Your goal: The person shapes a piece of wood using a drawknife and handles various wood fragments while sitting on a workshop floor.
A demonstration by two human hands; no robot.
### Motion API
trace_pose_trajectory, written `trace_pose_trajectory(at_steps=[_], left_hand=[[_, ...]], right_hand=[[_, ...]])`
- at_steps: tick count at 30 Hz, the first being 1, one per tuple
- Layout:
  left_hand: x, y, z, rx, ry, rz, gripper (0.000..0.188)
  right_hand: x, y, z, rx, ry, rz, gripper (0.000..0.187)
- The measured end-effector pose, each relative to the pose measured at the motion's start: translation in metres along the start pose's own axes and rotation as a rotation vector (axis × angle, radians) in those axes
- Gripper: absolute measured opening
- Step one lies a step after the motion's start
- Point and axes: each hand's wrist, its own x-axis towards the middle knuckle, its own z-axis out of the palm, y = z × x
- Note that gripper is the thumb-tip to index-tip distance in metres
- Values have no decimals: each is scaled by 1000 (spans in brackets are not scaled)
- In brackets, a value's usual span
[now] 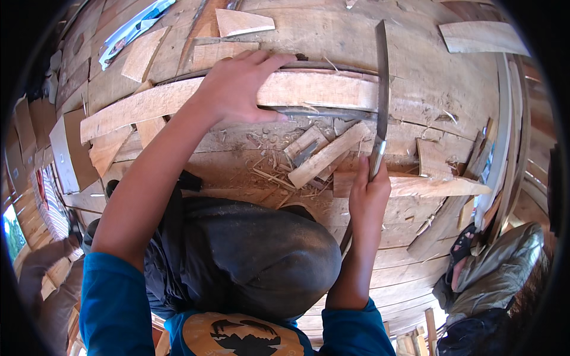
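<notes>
A long, pale board (pixel 320 89) lies crosswise on the wooden floor (pixel 439 89) in front of the person's knee (pixel 285 255), and it serves as the landmark here. The left hand (pixel 240 89) rests across the board near its middle, half open, fingers over the far edge and thumb spread along the near edge, pressing or gripping it from above. The right hand (pixel 368 187), closed around the handle of a long knife (pixel 382 71), is on the near side of the board's right end. The dark blade stands across that end; whether it touches or bites into the wood, I cannot tell.

Just on the near side of the board are short wood offcuts (pixel 326 155) in a heap, with thin shavings (pixel 276 175) around them. A second board (pixel 421 186) lies to the right of that heap, nearer the person than the long one. Beyond the long board are a flat wood piece (pixel 243 22) and, farther left, a blue-and-white bag (pixel 133 29). A cardboard box (pixel 68 151) stands just beside its left end. Well to the right of it, another person's leg (pixel 504 255) shows.
</notes>
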Motion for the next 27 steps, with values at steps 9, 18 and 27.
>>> trace_pose_trajectory(at_steps=[9,18,27], left_hand=[[-1,2,-2,4,36,-12,91],[-2,4,-5,-4,19,-31,94],[-5,-2,1,-36,15,-24,95]], right_hand=[[-23,7,-3,14,7,66,22],[-58,29,-18,-43,-8,126,22],[-16,3,-1,-58,1,-20,20]])
